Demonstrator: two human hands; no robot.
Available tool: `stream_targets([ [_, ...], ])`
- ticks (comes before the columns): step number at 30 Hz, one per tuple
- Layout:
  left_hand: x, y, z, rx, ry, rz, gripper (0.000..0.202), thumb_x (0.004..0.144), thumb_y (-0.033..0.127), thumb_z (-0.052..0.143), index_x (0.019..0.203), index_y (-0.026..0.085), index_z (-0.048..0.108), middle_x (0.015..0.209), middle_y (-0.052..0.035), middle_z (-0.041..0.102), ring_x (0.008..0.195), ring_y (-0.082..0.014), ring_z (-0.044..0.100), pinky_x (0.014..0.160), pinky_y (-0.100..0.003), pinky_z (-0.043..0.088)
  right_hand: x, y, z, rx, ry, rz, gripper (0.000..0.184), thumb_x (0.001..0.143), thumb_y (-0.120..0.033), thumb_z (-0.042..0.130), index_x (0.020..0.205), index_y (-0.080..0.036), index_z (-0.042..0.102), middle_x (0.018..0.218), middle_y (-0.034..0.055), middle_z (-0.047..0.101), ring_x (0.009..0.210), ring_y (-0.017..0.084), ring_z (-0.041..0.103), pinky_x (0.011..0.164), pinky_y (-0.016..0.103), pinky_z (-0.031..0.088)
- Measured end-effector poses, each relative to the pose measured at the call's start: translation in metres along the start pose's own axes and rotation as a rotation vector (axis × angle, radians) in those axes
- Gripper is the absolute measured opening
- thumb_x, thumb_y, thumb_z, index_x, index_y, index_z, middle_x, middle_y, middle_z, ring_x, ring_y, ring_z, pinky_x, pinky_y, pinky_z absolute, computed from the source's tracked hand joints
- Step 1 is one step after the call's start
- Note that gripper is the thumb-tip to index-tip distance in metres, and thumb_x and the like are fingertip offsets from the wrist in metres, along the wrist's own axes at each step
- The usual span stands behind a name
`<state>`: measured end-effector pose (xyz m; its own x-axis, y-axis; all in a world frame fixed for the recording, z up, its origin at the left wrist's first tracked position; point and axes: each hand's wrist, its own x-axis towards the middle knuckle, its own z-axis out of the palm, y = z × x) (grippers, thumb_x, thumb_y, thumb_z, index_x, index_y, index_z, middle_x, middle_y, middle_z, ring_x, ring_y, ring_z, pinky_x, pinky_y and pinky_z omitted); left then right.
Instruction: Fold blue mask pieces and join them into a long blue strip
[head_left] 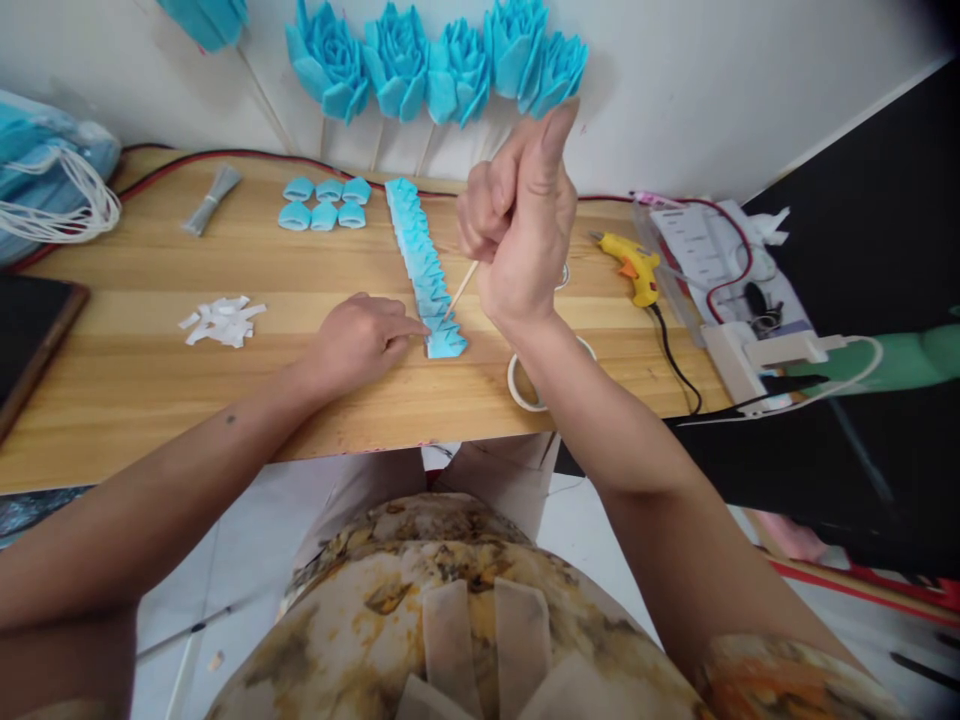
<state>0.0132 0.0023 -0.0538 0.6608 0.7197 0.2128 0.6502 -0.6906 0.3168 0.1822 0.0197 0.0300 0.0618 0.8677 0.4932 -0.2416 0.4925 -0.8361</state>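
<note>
A pleated strip of light blue material (421,262) lies lengthwise on the wooden table (112,385). My left hand (361,338) rests at its near end, index finger stretched out and touching the strip's left edge, other fingers curled with nothing seen in them. Above and right of the strip, my right hand (521,205) is closed round a thin wooden stick (463,290), thumb pointing up. The stick's lower tip meets the near folds; its upper part is hidden in the fist. A roll of tape (519,385) lies partly behind my right forearm.
Several blue flowers on sticks (397,60) stand along the wall. Small blue folded pieces (324,215), white paper scraps (225,322) and a bundle of thin clear strips (212,200) lie leftward. Rightward are a yellow glue gun (634,268) with its cord and a power strip (733,365).
</note>
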Motion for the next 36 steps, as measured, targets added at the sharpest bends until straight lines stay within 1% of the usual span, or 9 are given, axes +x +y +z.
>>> stream_targets([
  [6,0.001,0.0,0.002,0.038,0.016,0.027,0.044,0.093,0.017,0.041,0.109,0.025,0.081,0.08,-0.0053,0.071,0.077,-0.0206,0.065,0.07,-0.033,0.04,-0.002,0.014,0.0,0.03,0.071,0.026,0.067,0.085,-0.091,0.037,0.064,-0.027,0.038,0.056,-0.0046,0.015,0.048,0.015,0.012,0.043,0.031,0.014],
  [11,0.0,-0.001,0.001,0.027,0.0,0.035,0.043,0.093,0.017,0.042,0.11,0.024,0.081,0.081,-0.0058,0.072,0.08,-0.0212,0.066,0.071,-0.033,0.04,0.002,-0.002,0.002,0.093,0.075,-0.044,0.069,0.089,-0.085,0.042,0.061,-0.024,0.026,0.055,-0.005,0.013,0.045,0.013,0.011,0.041,0.03,0.015],
  [14,0.0,0.001,-0.001,0.03,-0.025,0.026,0.044,0.095,0.017,0.041,0.11,0.024,0.081,0.083,-0.0061,0.072,0.083,-0.0216,0.067,0.073,-0.034,0.041,0.004,-0.007,0.003,0.136,0.06,-0.095,0.066,0.093,-0.079,0.044,0.061,-0.024,0.024,0.055,-0.0058,0.013,0.044,0.012,0.01,0.04,0.029,0.013],
  [16,0.0,0.002,-0.002,0.038,-0.033,0.016,0.044,0.095,0.017,0.04,0.111,0.024,0.081,0.083,-0.0064,0.072,0.083,-0.0222,0.067,0.073,-0.034,0.041,0.002,-0.002,0.0,0.148,0.04,-0.064,0.067,0.092,-0.08,0.045,0.06,-0.024,0.026,0.054,-0.0063,0.013,0.043,0.012,0.009,0.04,0.03,0.011],
  [20,0.0,0.002,-0.002,0.044,-0.017,0.022,0.044,0.094,0.017,0.041,0.111,0.024,0.081,0.082,-0.0062,0.073,0.082,-0.0222,0.067,0.072,-0.034,0.041,-0.002,0.006,-0.007,0.078,0.0,0.049,0.073,0.079,-0.093,0.046,0.06,-0.025,0.026,0.053,-0.0068,0.013,0.043,0.011,0.011,0.039,0.029,0.013],
  [25,0.001,0.002,-0.001,0.044,-0.01,0.028,0.045,0.094,0.018,0.04,0.109,0.025,0.082,0.083,-0.006,0.073,0.083,-0.0213,0.067,0.07,-0.034,0.039,-0.005,-0.008,-0.009,-0.051,0.086,0.025,0.072,0.083,-0.094,0.032,0.063,-0.025,0.021,0.057,-0.005,0.012,0.046,0.014,0.012,0.041,0.03,0.015],
  [29,0.0,0.001,0.0,0.047,-0.018,0.021,0.044,0.095,0.019,0.04,0.109,0.025,0.081,0.082,-0.0053,0.073,0.083,-0.0203,0.066,0.071,-0.032,0.04,-0.014,-0.005,-0.011,-0.156,0.084,0.161,0.073,0.079,-0.098,0.024,0.063,-0.026,0.025,0.056,-0.0044,0.018,0.048,0.016,0.018,0.043,0.031,0.022],
  [31,0.0,0.0,0.0,0.029,-0.003,0.021,0.044,0.094,0.019,0.04,0.11,0.026,0.081,0.082,-0.005,0.073,0.082,-0.0197,0.066,0.071,-0.032,0.04,-0.018,0.0,-0.012,-0.166,0.069,0.195,0.073,0.079,-0.098,0.023,0.064,-0.027,0.027,0.056,-0.0041,0.021,0.049,0.016,0.021,0.043,0.031,0.024],
  [36,-0.003,0.002,-0.004,-0.055,0.056,0.027,0.044,0.093,0.019,0.04,0.105,0.027,0.082,0.081,-0.0042,0.074,0.075,-0.0183,0.065,0.073,-0.033,0.042,-0.019,0.005,-0.013,-0.067,0.079,0.138,0.069,0.085,-0.091,0.033,0.064,-0.026,0.027,0.057,-0.0041,0.021,0.049,0.016,0.019,0.044,0.031,0.021],
])
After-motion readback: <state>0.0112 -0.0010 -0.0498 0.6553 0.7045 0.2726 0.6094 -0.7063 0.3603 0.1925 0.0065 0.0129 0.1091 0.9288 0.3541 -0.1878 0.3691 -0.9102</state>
